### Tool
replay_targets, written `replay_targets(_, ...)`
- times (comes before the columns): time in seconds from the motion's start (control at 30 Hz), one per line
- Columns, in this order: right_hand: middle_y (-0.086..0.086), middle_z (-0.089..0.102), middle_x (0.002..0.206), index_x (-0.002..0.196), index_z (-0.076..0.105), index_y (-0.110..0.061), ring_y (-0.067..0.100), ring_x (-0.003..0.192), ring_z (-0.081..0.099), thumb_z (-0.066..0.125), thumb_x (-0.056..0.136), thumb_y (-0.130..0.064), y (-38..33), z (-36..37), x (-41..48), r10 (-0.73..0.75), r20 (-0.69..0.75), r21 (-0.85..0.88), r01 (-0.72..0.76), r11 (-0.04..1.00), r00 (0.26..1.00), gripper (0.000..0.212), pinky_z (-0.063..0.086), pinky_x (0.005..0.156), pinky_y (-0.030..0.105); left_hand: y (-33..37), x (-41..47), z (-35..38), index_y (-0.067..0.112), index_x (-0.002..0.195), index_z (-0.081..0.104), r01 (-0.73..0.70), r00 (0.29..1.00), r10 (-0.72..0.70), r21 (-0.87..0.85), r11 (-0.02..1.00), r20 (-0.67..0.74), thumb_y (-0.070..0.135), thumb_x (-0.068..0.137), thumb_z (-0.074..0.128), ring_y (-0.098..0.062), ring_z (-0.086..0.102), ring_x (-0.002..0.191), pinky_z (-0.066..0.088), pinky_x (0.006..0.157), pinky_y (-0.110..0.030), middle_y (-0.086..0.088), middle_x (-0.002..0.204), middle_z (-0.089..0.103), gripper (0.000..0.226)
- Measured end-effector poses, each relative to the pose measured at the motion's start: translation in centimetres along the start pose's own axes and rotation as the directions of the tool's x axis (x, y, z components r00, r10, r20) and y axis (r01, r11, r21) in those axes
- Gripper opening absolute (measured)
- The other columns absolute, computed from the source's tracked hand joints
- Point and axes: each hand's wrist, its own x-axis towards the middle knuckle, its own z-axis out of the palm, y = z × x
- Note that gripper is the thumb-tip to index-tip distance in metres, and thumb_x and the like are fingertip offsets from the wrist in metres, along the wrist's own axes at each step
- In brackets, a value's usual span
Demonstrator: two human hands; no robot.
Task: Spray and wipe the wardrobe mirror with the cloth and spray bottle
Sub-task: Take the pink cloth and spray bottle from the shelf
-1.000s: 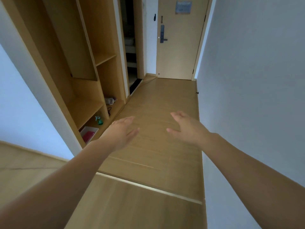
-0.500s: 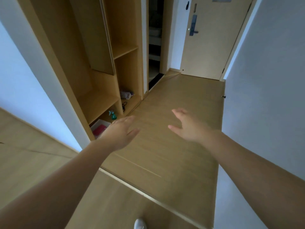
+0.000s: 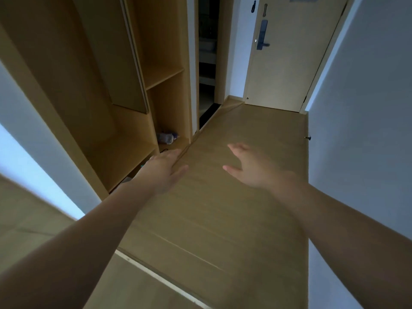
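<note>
Seen from the head camera, a person's left hand (image 3: 160,172) and right hand (image 3: 252,168) reach forward over a wooden floor (image 3: 223,230), both blurred, fingers straight and loosely spread, holding nothing. The left hand overlaps the foot of an open wardrobe (image 3: 107,148), hiding most of its lowest compartment; only a teal sliver, perhaps the spray bottle (image 3: 142,166), shows at the hand's edge. A greyish bundle (image 3: 166,138), hard to identify, lies low in the wardrobe's far section. Which wardrobe panel is mirrored cannot be told. Beyond the wardrobe stands a closed door (image 3: 289,70).
</note>
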Motion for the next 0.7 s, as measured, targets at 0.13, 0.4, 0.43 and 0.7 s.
replay_targets(0.13, 0.002, 0.017, 0.162, 0.154, 0.017, -0.024, 0.021, 0.147, 0.022, 0.049, 0.094, -0.053, 1.5, 0.6, 3.9, 0.025, 0.015, 0.066, -0.026, 0.997, 1.0, 0.074, 0.026, 0.117, 0.045, -0.7, 3.6, 0.1, 0.017, 0.148, 0.029, -0.021, 1.0, 0.021, 0.007, 1.0, 0.005, 0.049, 0.097, 0.039, -0.02, 0.038, 0.133, 0.031, 0.109, -0.041, -0.005, 0.147, 0.041, 0.061)
replay_targets(0.4, 0.003, 0.014, 0.162, 0.154, 0.017, -0.022, 0.022, 0.147, 0.019, 0.052, 0.094, -0.048, 5.4, 1.1, 14.3, -0.078, 0.024, 0.101, 0.076, 0.992, 0.997, 0.074, 0.022, 0.118, 0.043, -2.7, 11.7, 1.2, 0.02, 0.142, 0.035, 0.12, 0.99, -0.121, 0.008, 0.993, 0.069, 0.055, 0.094, 0.038, -0.025, 0.05, 0.118, 0.043, 0.099, -0.045, -0.006, 0.132, 0.051, 0.059)
replay_targets(0.43, 0.003, 0.013, 0.162, 0.154, 0.017, -0.023, 0.023, 0.147, 0.019, 0.051, 0.095, -0.048, 5.8, 0.9, 15.5, -0.099, 0.029, 0.102, 0.096, 0.99, 0.995, 0.074, 0.022, 0.118, 0.042, -2.9, 12.6, 1.3, 0.022, 0.144, 0.032, 0.141, 0.988, -0.142, 0.013, 0.99, 0.067, 0.056, 0.093, 0.037, -0.024, 0.048, 0.12, 0.043, 0.1, -0.045, -0.005, 0.135, 0.049, 0.061)
replay_targets(0.7, 0.001, 0.017, 0.162, 0.154, 0.016, -0.023, 0.022, 0.146, 0.025, 0.046, 0.095, -0.054, 11.0, -2.4, 27.4, -0.32, 0.039, 0.009, 0.32, 0.947, 0.947, 0.074, 0.031, 0.112, 0.041, -2.8, 21.3, 1.9, 0.036, 0.139, 0.033, 0.314, 0.943, -0.315, -0.034, 0.949, -0.109, 0.057, 0.093, 0.039, -0.022, 0.049, 0.121, 0.044, 0.097, -0.039, 0.004, 0.136, 0.049, 0.05)
